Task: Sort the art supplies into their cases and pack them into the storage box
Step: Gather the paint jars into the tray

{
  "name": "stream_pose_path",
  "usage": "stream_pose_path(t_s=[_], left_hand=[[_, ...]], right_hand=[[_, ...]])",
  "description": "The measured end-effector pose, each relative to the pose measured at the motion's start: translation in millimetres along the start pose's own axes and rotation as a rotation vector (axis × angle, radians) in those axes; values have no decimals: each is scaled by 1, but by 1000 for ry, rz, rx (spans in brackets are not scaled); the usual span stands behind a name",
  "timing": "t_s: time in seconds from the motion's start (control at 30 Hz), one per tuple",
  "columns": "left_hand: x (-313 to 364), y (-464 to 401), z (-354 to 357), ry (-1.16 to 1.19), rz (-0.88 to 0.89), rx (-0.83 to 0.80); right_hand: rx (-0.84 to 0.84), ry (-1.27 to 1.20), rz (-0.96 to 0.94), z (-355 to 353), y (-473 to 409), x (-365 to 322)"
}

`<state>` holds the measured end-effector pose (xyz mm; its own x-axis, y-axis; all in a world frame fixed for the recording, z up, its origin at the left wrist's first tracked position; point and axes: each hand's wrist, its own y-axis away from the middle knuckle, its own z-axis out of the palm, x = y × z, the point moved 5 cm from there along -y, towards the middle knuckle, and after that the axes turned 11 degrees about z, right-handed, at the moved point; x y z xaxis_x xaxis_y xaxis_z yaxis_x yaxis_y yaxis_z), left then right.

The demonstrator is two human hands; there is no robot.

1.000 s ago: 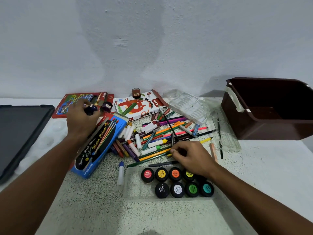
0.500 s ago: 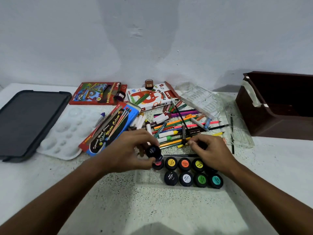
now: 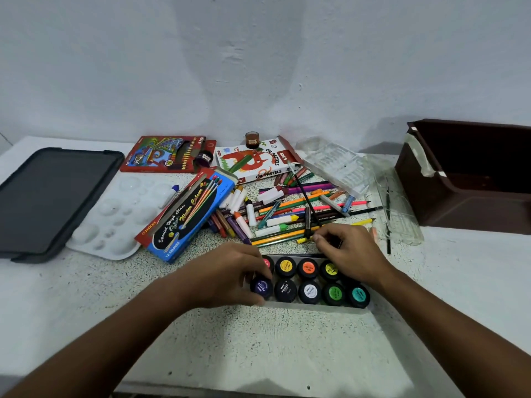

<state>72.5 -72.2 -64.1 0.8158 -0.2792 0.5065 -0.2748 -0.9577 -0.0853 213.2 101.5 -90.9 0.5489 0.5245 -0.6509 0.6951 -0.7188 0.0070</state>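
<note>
Landmark: clear paint tray (image 3: 316,307) at the desk's (image 3: 287,349) near centre, long axis left to right. It carries two rows of poster paint pots; the back row's left pot is largely hidden by the left hand (image 3: 230,275), its right end by the right hand (image 3: 349,254).

Left hand: fingers curled round a dark blue paint pot (image 3: 261,287), cap up, at the tray's front-left corner; whether the pot sits fully in the tray cannot be told.

Right hand: fingers bent over the tray's back edge, fingertips at a thin black brush (image 3: 307,201); a firm pinch cannot be confirmed. The brush runs from the hand away toward the oil pastels box (image 3: 258,165).

Behind the tray: loose pile of pencils and markers (image 3: 296,214), mostly lying left to right. Left of it, a blue water colour box (image 3: 186,216), lying diagonally.

Far right of the tray: brown storage box (image 3: 471,179), open, cut off by the frame edge
</note>
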Motion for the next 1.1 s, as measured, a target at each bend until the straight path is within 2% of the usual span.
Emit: stream_pose_path(t_s=[0.17, 0.4, 0.9, 1.1], left_hand=[[-1, 3, 5, 18, -93, 23], [0, 1, 8, 3, -74, 21], [2, 0, 12, 31, -148, 7], [-14, 0, 3, 12, -196, 154]], right_hand=[[-4, 3, -7, 1, 0, -1], [-17, 4, -4, 2, 0, 1], [-19, 11, 0, 2, -2, 0], [-29, 3, 5, 3, -3, -1]])
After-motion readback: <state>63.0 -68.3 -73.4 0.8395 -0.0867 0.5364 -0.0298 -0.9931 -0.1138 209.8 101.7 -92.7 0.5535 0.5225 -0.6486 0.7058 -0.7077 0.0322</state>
